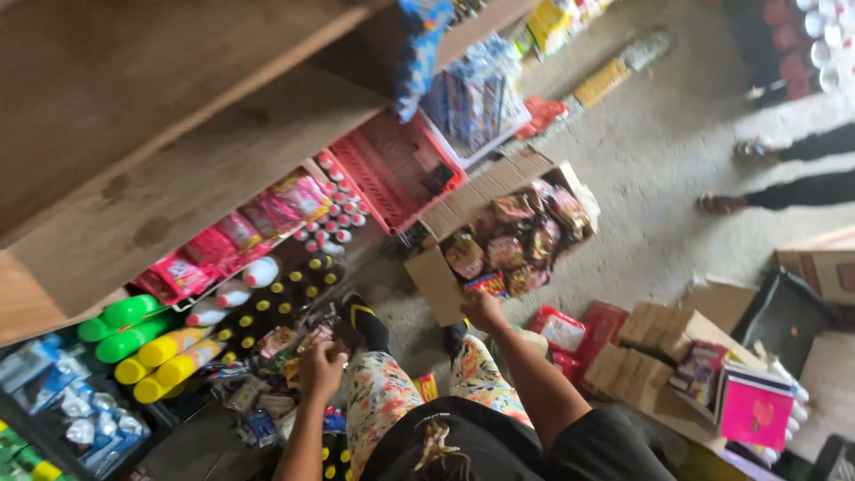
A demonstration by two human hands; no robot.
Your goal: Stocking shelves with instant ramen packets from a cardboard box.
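Your right hand (484, 311) touches the open brown cardboard box of snack packets (512, 240) at 12 o'clock, fingers curled; left hand (322, 367) grips small packets (283, 343).

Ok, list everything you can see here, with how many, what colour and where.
open cardboard box of snack packets: one, brown, floor ahead of the right hand
red plastic basket: one, beside the box, under the shelf
wooden shelf boards: two, brown, upper left
green plastic bottles: about three, lower shelf, left
yellow plastic bottles: about three, below the green ones
pink packets: several, lower shelf
small brown cartons: several, floor at right
pink notebook: one, lower right
another person's feet: two, upper right
left hand: touching small packets, grip unclear
right hand: at the box edge, grip unclear
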